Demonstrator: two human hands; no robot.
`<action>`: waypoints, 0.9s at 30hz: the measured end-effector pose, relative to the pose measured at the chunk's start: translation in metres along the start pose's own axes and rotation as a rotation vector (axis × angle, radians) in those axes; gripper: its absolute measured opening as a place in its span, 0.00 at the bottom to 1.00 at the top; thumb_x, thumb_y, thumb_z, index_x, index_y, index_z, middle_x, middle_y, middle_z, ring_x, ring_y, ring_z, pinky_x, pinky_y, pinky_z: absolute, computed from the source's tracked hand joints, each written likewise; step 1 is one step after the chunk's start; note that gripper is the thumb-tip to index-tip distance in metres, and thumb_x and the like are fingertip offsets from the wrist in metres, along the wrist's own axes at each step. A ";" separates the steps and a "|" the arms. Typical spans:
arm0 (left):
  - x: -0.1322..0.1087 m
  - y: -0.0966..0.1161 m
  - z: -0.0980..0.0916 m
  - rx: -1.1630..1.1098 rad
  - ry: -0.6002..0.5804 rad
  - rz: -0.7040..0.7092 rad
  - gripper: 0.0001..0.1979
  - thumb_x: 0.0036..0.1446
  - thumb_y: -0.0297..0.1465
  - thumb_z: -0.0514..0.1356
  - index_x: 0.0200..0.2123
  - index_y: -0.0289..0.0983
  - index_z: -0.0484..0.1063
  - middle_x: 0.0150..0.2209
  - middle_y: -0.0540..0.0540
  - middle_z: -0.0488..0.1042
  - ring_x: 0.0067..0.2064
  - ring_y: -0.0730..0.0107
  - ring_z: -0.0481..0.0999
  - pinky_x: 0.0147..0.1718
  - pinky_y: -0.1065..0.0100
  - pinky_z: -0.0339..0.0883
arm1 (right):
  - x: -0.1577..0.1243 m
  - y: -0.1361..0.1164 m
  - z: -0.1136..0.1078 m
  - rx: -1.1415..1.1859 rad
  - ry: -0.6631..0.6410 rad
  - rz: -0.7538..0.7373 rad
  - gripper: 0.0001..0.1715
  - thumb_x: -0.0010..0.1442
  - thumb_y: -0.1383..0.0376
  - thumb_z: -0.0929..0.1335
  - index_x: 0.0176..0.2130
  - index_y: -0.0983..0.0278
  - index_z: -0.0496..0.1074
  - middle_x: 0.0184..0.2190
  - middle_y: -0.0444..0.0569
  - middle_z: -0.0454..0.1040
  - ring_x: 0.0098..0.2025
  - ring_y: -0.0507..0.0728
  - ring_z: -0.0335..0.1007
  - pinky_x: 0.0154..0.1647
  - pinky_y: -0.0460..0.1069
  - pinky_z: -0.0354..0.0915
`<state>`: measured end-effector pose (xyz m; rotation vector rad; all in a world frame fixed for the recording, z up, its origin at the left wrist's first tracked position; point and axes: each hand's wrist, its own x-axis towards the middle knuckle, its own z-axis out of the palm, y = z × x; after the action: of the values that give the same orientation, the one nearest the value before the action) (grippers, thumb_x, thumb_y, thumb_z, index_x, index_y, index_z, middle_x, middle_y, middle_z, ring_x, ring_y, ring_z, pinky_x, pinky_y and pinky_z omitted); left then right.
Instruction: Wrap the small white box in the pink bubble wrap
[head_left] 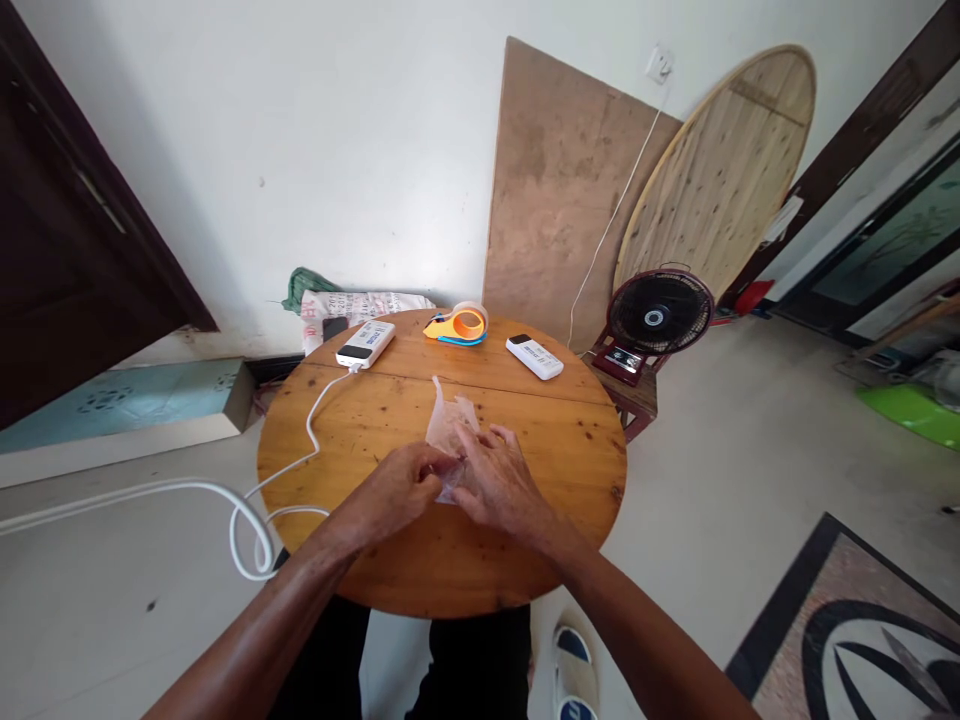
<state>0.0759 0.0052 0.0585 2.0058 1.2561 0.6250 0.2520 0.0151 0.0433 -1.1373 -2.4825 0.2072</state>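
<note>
Mid-dial on the round surface, the left hand pinches a thin plastic bag; the right hand bends over it, its grip hidden from me. Uneven tugging could tear the film. White power banks at eleven and one o'clock carry print too small to read.

2 bare forearms extend forward, converging. Left hand curled inward; right hand just beside it, flatter, back upward.
</note>
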 end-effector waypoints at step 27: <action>-0.001 -0.024 0.021 0.333 0.138 0.302 0.10 0.54 0.21 0.51 0.28 0.37 0.70 0.42 0.44 0.74 0.47 0.64 0.71 0.47 0.64 0.67 | -0.010 0.015 -0.022 -0.050 0.025 0.275 0.10 0.62 0.63 0.63 0.40 0.62 0.73 0.49 0.51 0.69 0.51 0.57 0.63 0.51 0.53 0.56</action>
<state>0.0764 0.0053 0.0265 2.4958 1.2089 0.7460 0.2773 0.0164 0.0556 -1.4912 -2.3147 0.2075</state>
